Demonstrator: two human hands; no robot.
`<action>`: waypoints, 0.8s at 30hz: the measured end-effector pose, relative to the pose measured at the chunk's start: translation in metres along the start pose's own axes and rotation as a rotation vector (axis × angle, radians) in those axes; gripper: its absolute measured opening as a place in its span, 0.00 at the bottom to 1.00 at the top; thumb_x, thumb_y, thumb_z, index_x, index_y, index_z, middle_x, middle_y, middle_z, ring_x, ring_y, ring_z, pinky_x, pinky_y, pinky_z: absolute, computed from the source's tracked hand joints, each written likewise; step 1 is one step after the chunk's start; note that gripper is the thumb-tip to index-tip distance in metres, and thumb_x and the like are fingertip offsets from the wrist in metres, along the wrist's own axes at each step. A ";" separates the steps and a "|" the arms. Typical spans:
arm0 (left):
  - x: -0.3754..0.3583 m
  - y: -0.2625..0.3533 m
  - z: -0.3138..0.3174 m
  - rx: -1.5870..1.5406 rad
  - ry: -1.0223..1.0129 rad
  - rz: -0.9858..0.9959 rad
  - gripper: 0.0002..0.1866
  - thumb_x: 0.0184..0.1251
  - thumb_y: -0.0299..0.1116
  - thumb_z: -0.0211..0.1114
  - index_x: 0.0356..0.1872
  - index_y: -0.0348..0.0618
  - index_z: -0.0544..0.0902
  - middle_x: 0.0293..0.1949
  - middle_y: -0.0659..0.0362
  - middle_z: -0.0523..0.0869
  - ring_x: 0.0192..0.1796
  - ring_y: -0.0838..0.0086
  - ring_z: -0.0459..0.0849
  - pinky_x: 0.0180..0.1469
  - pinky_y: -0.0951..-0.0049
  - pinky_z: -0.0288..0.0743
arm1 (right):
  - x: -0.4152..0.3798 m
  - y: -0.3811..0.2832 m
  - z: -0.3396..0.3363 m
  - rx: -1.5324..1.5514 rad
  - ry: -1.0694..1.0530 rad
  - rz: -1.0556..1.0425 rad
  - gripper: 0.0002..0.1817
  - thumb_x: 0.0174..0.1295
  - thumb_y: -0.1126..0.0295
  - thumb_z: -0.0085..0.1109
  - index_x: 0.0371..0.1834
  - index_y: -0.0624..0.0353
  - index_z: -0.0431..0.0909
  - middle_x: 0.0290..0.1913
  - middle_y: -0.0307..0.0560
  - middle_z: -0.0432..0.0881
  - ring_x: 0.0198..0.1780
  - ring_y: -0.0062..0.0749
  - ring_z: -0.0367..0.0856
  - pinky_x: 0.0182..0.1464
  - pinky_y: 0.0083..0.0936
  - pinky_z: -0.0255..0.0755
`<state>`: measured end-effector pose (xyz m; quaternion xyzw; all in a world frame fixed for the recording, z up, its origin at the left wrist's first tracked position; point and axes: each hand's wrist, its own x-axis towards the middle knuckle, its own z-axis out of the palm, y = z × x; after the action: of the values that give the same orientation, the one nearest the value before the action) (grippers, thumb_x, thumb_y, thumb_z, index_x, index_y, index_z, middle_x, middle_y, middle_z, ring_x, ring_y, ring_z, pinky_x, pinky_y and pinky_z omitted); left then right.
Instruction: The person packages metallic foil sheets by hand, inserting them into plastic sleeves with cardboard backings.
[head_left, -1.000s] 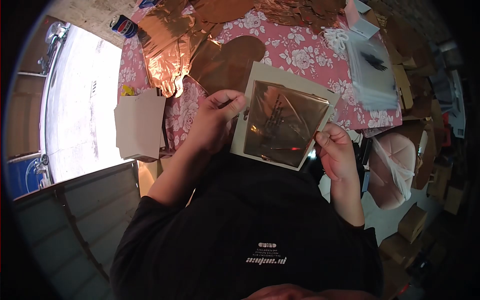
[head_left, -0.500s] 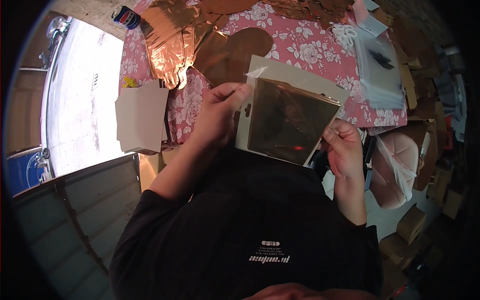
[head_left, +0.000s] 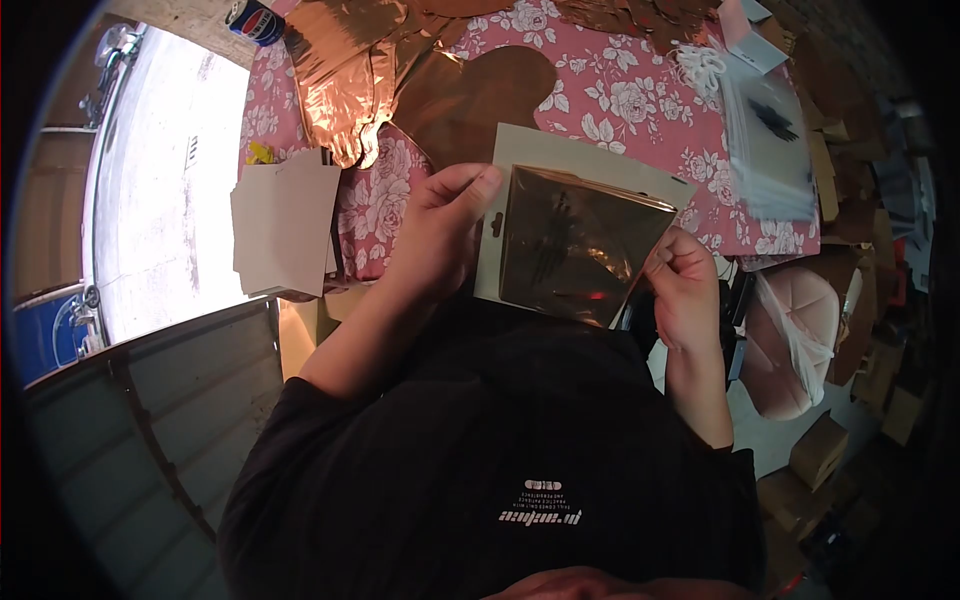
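A pale backing card (head_left: 487,262) with a hang hole is held up in front of my chest. Against it lies a folded, shiny copper-coloured foil piece (head_left: 575,245), nearly square. My left hand (head_left: 445,215) pinches the card's left edge, thumb on the near face. At the right edge, the thumb and bent fingers of my right hand (head_left: 682,280) close on the foil and card. Beyond the card, a flat copper foil shape (head_left: 480,100) with rounded ends lies on the table, beside a stack of crinkled copper foil (head_left: 345,90).
A pink floral cloth (head_left: 620,85) covers the table. Pale cards (head_left: 285,225) are stacked at its left. Clear plastic bags (head_left: 765,150) and white string (head_left: 700,68) lie on the right. A blue can (head_left: 255,22) stands far left; a cushioned pink seat (head_left: 790,340) is at my right.
The card has tilted slightly, and the reflections on the foil have shifted. Both hands keep their hold in nearly the same places. The view has moved a little.
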<state>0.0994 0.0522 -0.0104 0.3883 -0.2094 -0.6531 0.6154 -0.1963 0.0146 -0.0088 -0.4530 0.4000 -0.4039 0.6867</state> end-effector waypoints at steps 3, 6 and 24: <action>0.003 -0.002 -0.003 0.051 -0.057 0.033 0.10 0.85 0.30 0.64 0.53 0.35 0.89 0.49 0.59 0.93 0.51 0.77 0.88 0.58 0.72 0.81 | 0.001 0.009 -0.001 -0.023 0.035 -0.030 0.07 0.74 0.84 0.63 0.38 0.59 0.79 0.36 0.31 0.82 0.39 0.15 0.77 0.49 0.18 0.75; 0.003 0.005 0.008 0.068 -0.102 0.043 0.09 0.85 0.29 0.65 0.54 0.35 0.89 0.49 0.59 0.92 0.50 0.78 0.88 0.57 0.74 0.81 | 0.000 0.006 0.004 0.005 0.035 -0.050 0.09 0.73 0.86 0.63 0.37 0.59 0.79 0.37 0.32 0.83 0.40 0.15 0.80 0.49 0.19 0.76; 0.008 0.004 0.004 0.147 0.008 0.113 0.07 0.82 0.28 0.68 0.49 0.34 0.89 0.44 0.61 0.92 0.44 0.80 0.87 0.48 0.77 0.80 | 0.008 0.000 0.002 -0.153 0.042 -0.093 0.08 0.76 0.79 0.65 0.35 0.62 0.84 0.35 0.35 0.85 0.36 0.15 0.77 0.42 0.17 0.70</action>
<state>0.0997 0.0428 -0.0067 0.4227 -0.2760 -0.5984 0.6221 -0.1919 0.0080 -0.0103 -0.5138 0.4225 -0.4131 0.6220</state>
